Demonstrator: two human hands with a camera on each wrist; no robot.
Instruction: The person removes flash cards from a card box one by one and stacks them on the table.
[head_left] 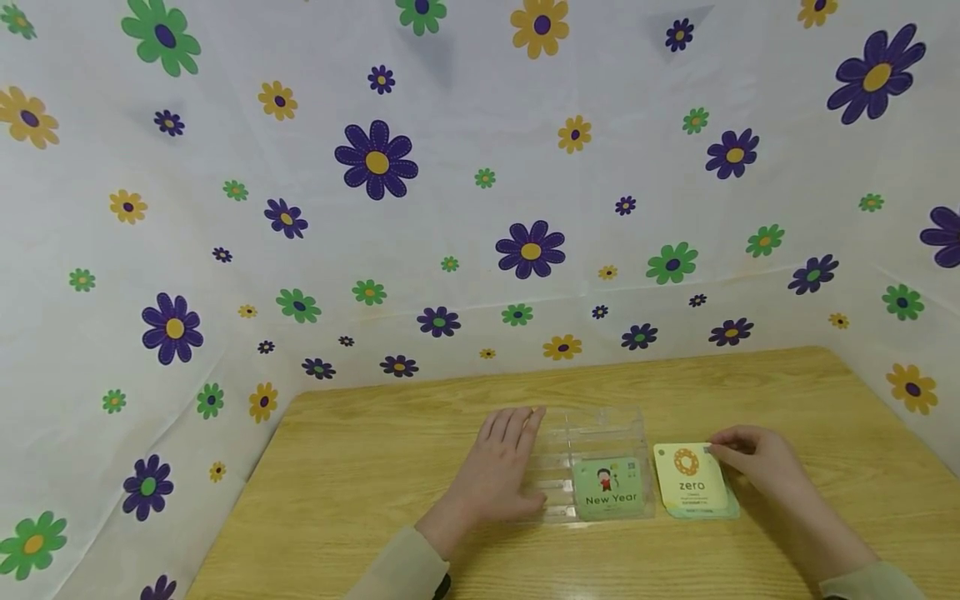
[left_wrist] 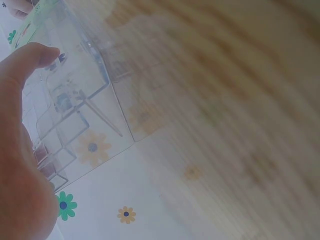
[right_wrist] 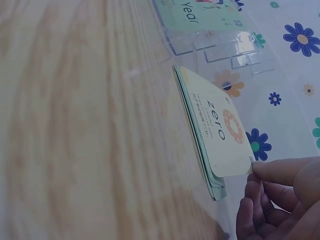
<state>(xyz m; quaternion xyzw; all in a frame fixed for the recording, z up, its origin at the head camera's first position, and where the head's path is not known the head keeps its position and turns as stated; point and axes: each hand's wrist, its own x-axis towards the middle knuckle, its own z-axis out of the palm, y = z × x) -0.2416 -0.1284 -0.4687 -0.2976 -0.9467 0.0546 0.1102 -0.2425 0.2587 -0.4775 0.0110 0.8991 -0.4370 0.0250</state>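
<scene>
Now, the right hand has the zero card pinched by its far right corner between thumb and forefinger, and that's a slim hold! The card lies on top of the green stack, on the tabletop just right of the clear rack. Over on the other side, the left hand is spread along the rack's left part, fingers long rather than clenched; how firmly it presses, the blurred left-wrist view won't quite tell us.

Here's the danger: with only one corner taken, the card could swivel or bend as it comes up. And those cards sit close, so a second might cling underneath, or the uneven stack might slide. A light-looking rack, meanwhile, could skid if bumped, jostling the New Year card in its front right part.

As for direction, the ring picture's end points away from the person, towards the flowered cloth, with the word upright to the reader. It looks nearly square, foreshortened as it is; my call is a long axis running front to back, far end leaning slightly left.
</scene>
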